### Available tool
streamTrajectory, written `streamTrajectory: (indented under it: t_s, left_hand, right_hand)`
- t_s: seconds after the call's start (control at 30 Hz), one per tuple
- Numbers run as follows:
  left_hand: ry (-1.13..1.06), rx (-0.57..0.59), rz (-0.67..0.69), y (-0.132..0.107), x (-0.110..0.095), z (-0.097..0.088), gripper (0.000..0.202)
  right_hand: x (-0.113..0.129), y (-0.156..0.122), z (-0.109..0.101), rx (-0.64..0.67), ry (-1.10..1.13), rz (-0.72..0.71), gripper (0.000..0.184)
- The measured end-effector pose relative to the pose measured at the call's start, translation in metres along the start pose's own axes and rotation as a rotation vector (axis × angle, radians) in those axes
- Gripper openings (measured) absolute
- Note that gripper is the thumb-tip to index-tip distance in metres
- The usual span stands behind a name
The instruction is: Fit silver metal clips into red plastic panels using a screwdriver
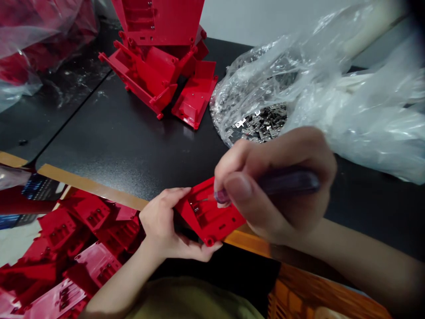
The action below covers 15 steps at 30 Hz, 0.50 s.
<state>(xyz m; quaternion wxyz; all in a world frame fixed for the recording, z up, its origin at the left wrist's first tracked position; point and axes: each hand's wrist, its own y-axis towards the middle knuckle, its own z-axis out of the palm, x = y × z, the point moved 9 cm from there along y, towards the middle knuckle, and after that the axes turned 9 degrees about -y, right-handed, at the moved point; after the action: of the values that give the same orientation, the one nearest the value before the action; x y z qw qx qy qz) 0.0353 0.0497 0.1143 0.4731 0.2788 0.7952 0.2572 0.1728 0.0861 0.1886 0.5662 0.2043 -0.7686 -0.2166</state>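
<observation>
My left hand (pixel 166 226) grips a red plastic part (pixel 207 215) by its left and lower edges, at the near edge of the black table (pixel 126 141). My right hand (pixel 275 181) is closed round a dark-handled tool (pixel 288 182). The tool's thin tip rests on the part's upper face, beside a small metal piece set into it. The fingers hide most of the handle.
A stack of red plastic parts (pixel 162 66) stands at the back of the table. A clear bag of small metal clips (pixel 259 122) lies open to the right. More red parts (pixel 76 248) fill a bin at lower left. An orange crate (pixel 315 297) sits at lower right.
</observation>
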Motion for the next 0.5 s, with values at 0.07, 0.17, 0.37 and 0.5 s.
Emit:
streamTrajectory:
  t_s: [0.07, 0.17, 0.37, 0.5]
  left_hand:
    - [0.008, 0.006, -0.001, 0.001, 0.0, 0.0, 0.072]
    - [0.007, 0.021, -0.01, 0.001, 0.0, 0.001, 0.07]
    - [-0.018, 0.045, -0.063, 0.0, 0.002, 0.003, 0.072]
    - [0.004, 0.019, -0.019, 0.001, -0.001, 0.001, 0.072]
  right_hand:
    - [-0.001, -0.001, 0.003, 0.035, -0.012, -0.008, 0.024]
    - [0.002, -0.002, 0.005, 0.079, -0.032, -0.018, 0.024]
    - [0.002, -0.002, 0.018, 0.285, -0.107, 0.07, 0.044]
    - [0.0, 0.0, 0.014, 0.186, 0.046, -0.005, 0.032]
